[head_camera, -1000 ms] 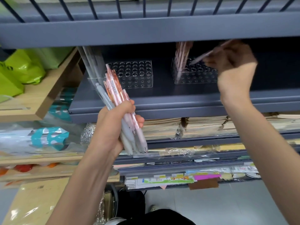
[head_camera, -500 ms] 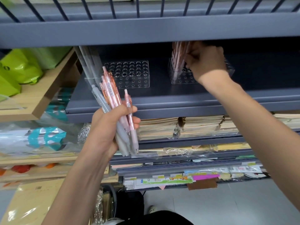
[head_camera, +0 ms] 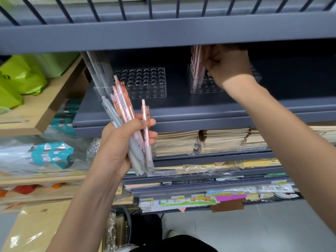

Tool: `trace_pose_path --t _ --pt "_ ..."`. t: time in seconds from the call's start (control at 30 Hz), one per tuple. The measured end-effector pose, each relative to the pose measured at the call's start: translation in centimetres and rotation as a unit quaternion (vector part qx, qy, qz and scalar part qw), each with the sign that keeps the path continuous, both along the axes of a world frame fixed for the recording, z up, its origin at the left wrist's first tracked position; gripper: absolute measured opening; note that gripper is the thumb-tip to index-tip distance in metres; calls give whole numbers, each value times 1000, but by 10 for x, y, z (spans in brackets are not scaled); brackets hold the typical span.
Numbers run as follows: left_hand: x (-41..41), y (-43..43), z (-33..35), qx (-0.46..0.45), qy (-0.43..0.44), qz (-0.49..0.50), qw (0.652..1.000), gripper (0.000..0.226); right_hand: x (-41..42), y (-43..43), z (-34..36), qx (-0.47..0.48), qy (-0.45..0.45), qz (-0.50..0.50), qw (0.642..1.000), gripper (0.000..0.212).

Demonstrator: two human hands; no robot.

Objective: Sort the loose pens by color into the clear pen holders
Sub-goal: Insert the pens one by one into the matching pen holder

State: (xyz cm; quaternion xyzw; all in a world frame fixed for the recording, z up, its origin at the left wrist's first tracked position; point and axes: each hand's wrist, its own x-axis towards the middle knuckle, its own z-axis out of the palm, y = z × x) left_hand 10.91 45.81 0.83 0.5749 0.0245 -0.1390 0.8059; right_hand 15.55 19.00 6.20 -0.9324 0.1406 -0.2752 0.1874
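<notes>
Pink and grey pens [head_camera: 123, 110] were clamped in the left hand [head_camera: 120, 142]; the right hand [head_camera: 229, 68] was curled against the clear holder's [head_camera: 205, 88] standing pink pens [head_camera: 197, 68], grip unclear.

The top shelf [head_camera: 163, 33] covers the tops of the pink pens [head_camera: 197, 70] and part of the right hand [head_camera: 229, 68]. I cannot tell if that hand holds a pen. It hides much of the right holder [head_camera: 205, 89]. The print on the loose pens [head_camera: 123, 104] in the left hand [head_camera: 118, 142] is too small to read.
</notes>
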Motion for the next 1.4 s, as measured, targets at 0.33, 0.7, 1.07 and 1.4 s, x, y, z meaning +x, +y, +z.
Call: trace_pose_path --t 0.33,0.7,1.07,1.4 --pt "3 1 -3 -6 -7 -14 1000 27 -21 3 -4 88 -59 -28 994 17" --pt "-5 0 -4 0 -35 -83 996 28 -66 86 -22 329 73 268 903 15" --pt "-4 2 -17 -10 -13 -93 995 20 -64 92 -28 512 -68 192 835 18" --pt "-3 -14 -18 -5 -30 -124 992 13 -87 74 -37 514 -9 296 805 20"
